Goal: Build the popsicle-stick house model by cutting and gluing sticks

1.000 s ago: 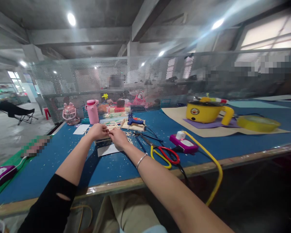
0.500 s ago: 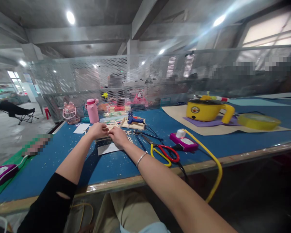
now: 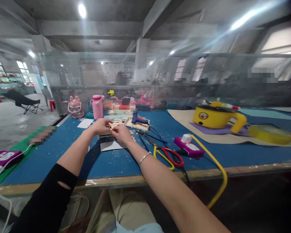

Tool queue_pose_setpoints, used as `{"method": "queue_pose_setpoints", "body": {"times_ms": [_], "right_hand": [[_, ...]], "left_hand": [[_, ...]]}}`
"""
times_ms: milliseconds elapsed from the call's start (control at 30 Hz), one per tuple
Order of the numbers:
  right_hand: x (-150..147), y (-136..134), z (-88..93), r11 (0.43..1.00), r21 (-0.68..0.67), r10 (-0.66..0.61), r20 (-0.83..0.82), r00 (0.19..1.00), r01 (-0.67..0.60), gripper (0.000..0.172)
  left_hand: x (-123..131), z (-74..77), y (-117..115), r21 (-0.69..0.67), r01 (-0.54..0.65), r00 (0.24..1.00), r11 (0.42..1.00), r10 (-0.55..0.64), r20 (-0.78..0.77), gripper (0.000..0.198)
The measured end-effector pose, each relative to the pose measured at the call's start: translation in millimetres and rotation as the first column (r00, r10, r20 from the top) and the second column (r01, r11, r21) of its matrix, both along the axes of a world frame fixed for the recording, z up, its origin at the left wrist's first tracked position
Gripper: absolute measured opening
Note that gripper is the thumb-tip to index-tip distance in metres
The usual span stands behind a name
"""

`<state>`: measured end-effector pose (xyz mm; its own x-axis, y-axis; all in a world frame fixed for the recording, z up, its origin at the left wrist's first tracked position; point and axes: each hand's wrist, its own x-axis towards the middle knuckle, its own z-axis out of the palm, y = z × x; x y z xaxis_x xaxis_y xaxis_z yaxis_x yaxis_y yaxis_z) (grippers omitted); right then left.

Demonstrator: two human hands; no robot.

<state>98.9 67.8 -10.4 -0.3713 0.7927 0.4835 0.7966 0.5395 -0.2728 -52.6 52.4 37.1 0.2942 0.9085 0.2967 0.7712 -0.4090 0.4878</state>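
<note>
My left hand [image 3: 103,126] and my right hand [image 3: 121,133] meet fingertip to fingertip over a small frame of wooden sticks [image 3: 102,137]. Both are closed in a pinch, with a small pale piece of wooden stick [image 3: 111,128] between the fingertips; my fingers hide most of it. Below the frame lies a white sheet of paper [image 3: 111,145]. Behind my right hand, a blue glue gun [image 3: 138,119] rests on a wooden stick tray [image 3: 129,123]. Loose sticks and pliers [image 3: 149,139] are scattered to the right.
Scissors with red and yellow handles [image 3: 173,157] lie near a purple power strip [image 3: 189,148] with a yellow cord. A yellow electric pot [image 3: 210,117] and a tape roll [image 3: 271,133] stand right. A pink bottle [image 3: 97,108] and a clear pink jug [image 3: 75,108] stand back left.
The camera view has turned slightly, so the scene sits a little further right. My hands remain together over the stick frame, with only slight finger movement.
</note>
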Motion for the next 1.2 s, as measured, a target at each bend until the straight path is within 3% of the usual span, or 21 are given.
{"method": "queue_pose_setpoints", "body": {"times_ms": [133,200,300,567,633,700,767,833,900,1000,1100,1200], "right_hand": [[4.6,-1.1,3.2,0.999,0.033,-0.001,0.021,1.0,0.0,0.023],[6.2,-2.8,4.4,0.999,0.036,-0.012,0.014,1.0,0.012,0.022],[7.7,-6.6,5.0,0.999,0.04,-0.019,0.017,1.0,0.019,0.021],[15.7,-13.0,3.8,0.998,0.043,0.037,0.006,0.999,-0.037,0.021],[15.6,-11.7,3.1,0.998,0.046,0.032,-0.008,0.999,-0.032,0.022],[14.3,-9.9,2.2,0.998,0.046,0.043,-0.018,0.999,-0.042,0.022],[12.7,-8.4,1.1,0.997,0.046,0.058,-0.019,0.998,-0.057,0.023],[11.1,-7.5,0.2,0.997,0.055,0.061,-0.002,0.998,-0.061,0.023],[9.6,-7.5,-0.2,0.996,0.066,0.055,0.03,0.998,-0.057,0.024],[6.9,-8.3,0.1,0.995,0.079,0.047,0.081,0.996,-0.054,0.024],[4.6,-8.6,0.3,0.996,0.078,0.038,0.108,0.993,-0.047,0.025],[3.4,-8.7,0.4,0.997,0.055,0.041,0.109,0.993,-0.047,0.025]], "left_hand": [[-7.3,-12.4,-15.9,0.189,-0.182,0.944,0.965,0.118,0.307,0.051],[-9.6,-22.3,-22.1,0.188,-0.294,0.907,0.937,0.212,0.365,0.051],[-11.0,-34.7,-26.1,0.123,-0.372,0.88,0.92,0.308,0.361,0.049],[-14.5,-45.5,-23.9,0.097,-0.324,0.866,0.941,0.253,0.431,0.038],[-13.6,-45.5,-24.9,0.205,-0.348,0.884,0.915,0.248,0.397,0.041],[-10.0,-43.6,-27.8,0.385,-0.353,0.917,0.853,0.233,0.323,0.048],[-4.1,-40.1,-32.0,0.526,-0.305,0.95,0.794,0.217,0.224,0.052],[2.3,-35.5,-35.6,0.578,-0.245,0.969,0.778,0.21,0.128,0.053],[6.5,-30.2,-36.6,0.562,-0.206,0.976,0.801,0.211,0.057,0.05],[6.8,-19.2,-30.9,0.429,-0.175,0.982,0.886,0.191,0.005,0.049],[4.3,-3.8,-19.6,0.204,-0.052,0.996,0.978,0.066,-0.063,0.052],[4.9,9.1,-7.8,0.071,0.027,0.991,0.997,-0.018,-0.131,0.05]]}}
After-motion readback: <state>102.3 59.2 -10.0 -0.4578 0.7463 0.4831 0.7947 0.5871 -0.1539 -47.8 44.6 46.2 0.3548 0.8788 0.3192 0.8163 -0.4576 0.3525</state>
